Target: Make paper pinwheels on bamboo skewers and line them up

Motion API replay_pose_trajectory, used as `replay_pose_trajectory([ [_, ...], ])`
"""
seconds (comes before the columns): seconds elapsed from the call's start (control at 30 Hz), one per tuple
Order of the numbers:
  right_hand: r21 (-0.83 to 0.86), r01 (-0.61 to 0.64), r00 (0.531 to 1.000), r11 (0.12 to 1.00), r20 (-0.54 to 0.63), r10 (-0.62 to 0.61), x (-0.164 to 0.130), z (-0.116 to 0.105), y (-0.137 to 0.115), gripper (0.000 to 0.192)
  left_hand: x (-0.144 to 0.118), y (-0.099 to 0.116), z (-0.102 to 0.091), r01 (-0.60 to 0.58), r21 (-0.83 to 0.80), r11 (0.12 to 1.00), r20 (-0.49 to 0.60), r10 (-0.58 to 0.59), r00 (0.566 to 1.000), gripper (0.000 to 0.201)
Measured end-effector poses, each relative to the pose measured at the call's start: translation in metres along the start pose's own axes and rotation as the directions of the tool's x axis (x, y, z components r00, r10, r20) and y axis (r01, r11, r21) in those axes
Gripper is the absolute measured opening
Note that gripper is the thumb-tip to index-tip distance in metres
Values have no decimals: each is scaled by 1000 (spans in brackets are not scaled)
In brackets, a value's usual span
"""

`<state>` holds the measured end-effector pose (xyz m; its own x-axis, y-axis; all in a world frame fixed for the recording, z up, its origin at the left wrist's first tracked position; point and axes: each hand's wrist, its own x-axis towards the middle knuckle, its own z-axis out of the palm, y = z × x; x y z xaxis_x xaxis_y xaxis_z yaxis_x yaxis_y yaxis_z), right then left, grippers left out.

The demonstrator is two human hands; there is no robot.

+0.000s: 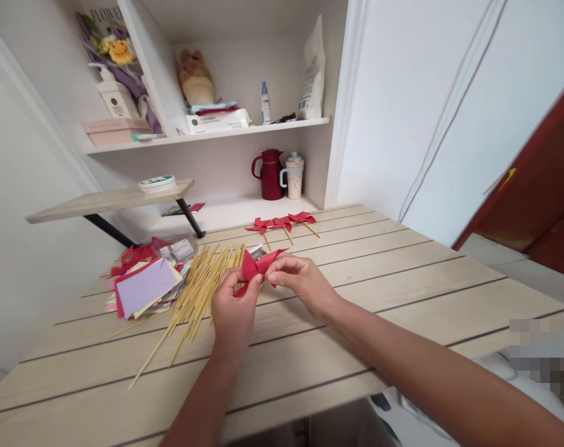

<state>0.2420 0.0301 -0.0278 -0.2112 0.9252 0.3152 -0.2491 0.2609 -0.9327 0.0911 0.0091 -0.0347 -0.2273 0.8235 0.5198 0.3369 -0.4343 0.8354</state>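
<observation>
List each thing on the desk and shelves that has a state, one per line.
red folded paper: pinched by left hand and right hand
bamboo sticks: loose pile, lying flat
finished pinwheels: lying in a row
paper squares: untidy stack
red jug: upright, lid on

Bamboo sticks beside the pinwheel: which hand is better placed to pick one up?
Probably the left hand: it sits right beside the bamboo sticks. The right hand pinches the red paper pinwheel on its far side.
</observation>
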Motion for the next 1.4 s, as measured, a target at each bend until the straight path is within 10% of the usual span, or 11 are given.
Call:
replay_pose_trajectory([
  [1.4, 147, 65, 995, 987, -87, -53, -6, 10, -1, 36, -5, 9, -2, -192, 119, 974, -63, 201, 978, 9],
])
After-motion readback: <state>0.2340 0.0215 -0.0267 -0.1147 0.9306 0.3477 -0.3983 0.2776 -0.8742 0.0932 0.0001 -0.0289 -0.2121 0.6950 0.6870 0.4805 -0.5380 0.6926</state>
